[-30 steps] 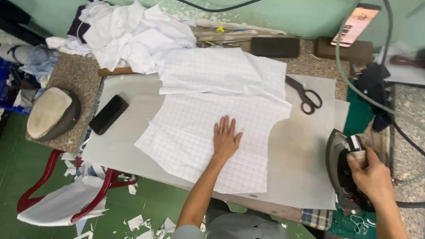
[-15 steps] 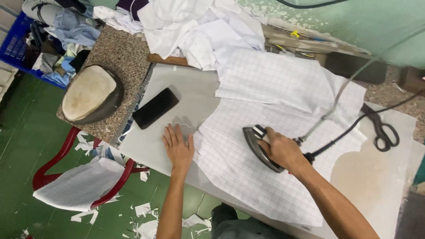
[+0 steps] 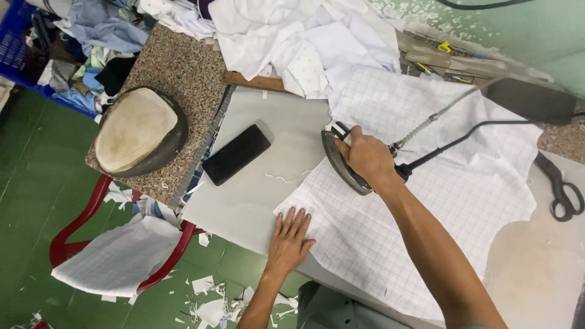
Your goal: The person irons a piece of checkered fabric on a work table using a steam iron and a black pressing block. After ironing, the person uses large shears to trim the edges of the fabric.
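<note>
A: Right hand (image 3: 364, 155)?
B: Fingers wrapped round the iron (image 3: 342, 159) handle; the iron sits on the checked fabric (image 3: 426, 201), at its upper-left edge.
A: Left hand (image 3: 289, 239)?
B: Flat, fingers spread, pinning the fabric's lower-left corner. Black phone (image 3: 236, 153) lies nearby on the board.

Your iron (image 3: 342, 163) is a dark, heavy one with a pointed sole, set flat on the upper left part of the checked fabric (image 3: 439, 201), nose toward the near edge. A black cord and a braided hose trail off to the right. The fabric is white with a thin grey grid, spread flat on the pale tabletop (image 3: 268, 183), its lower left corner near the edge.
</note>
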